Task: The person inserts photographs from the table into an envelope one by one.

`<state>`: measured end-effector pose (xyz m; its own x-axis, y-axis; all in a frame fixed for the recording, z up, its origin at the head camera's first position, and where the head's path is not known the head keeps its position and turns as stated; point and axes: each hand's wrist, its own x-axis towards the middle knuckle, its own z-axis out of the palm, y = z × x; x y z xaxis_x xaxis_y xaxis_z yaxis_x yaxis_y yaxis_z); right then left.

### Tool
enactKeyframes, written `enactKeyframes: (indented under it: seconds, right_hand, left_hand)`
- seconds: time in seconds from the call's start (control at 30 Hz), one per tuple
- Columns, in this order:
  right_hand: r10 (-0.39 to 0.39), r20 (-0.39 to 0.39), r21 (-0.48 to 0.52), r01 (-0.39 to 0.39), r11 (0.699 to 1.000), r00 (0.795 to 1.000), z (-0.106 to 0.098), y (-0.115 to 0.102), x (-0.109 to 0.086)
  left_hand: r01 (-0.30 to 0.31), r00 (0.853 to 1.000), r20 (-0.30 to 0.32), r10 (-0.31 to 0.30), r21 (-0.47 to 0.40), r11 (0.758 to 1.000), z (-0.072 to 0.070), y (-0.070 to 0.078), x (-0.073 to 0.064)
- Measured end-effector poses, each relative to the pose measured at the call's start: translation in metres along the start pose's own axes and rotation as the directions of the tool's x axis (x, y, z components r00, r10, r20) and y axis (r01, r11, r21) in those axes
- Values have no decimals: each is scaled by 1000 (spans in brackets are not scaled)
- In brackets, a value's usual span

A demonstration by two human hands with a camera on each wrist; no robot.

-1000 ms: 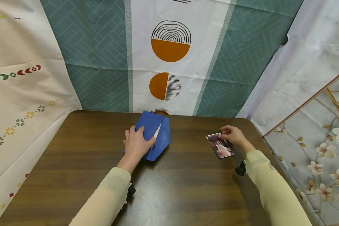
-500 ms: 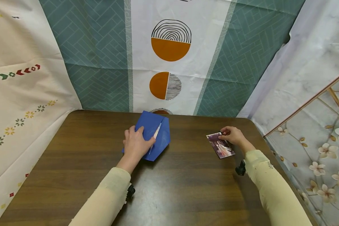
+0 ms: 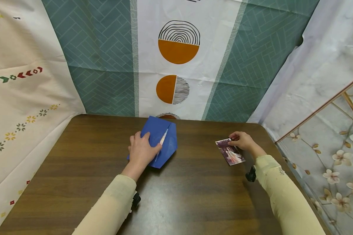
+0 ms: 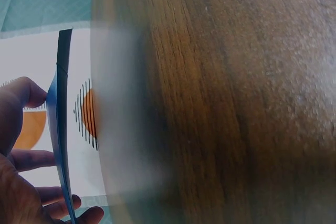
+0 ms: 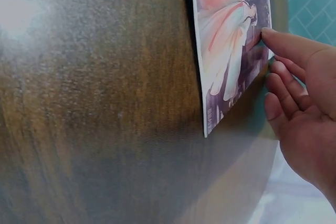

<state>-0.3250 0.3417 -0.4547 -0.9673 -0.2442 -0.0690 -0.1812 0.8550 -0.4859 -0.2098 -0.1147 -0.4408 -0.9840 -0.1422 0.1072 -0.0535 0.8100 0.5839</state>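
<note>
My left hand (image 3: 142, 149) grips a blue paper envelope (image 3: 156, 125) at the left-middle of the table. A narrow white sliver shows along a slanted fold on its face. In the left wrist view the envelope (image 4: 62, 124) appears edge-on, the thumb on its near face and several fingertips reaching past its lower edge. Over on the right, my right hand (image 3: 243, 141) pinches the upper right edge of a small picture card (image 3: 230, 152), which shows a figure in a pale pink dress. The right wrist view has the thumb on the card's (image 5: 231, 40) printed face; the forefinger is mostly hidden.
Both hands are over a dark brown wooden table (image 3: 191, 192). A teal and white patterned cloth (image 3: 176, 65) hangs behind its far edge. Cream cloth (image 3: 26, 98) hangs at the left and a flowered cloth (image 3: 326, 137) at the right.
</note>
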Motion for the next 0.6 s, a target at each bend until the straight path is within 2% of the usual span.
enactKeyframes:
  seconds: [0.3, 0.6]
  right_hand:
    - [14, 31, 32, -15, 999, 999, 0, -4, -2]
    - [13, -9, 23, -13, 1000, 1000, 2, -3, -2]
  left_hand:
    - [1, 1000, 8, -1, 7, 1000, 1, 1, 0]
    - [-4, 1000, -9, 4, 4, 1000, 1, 3, -1]
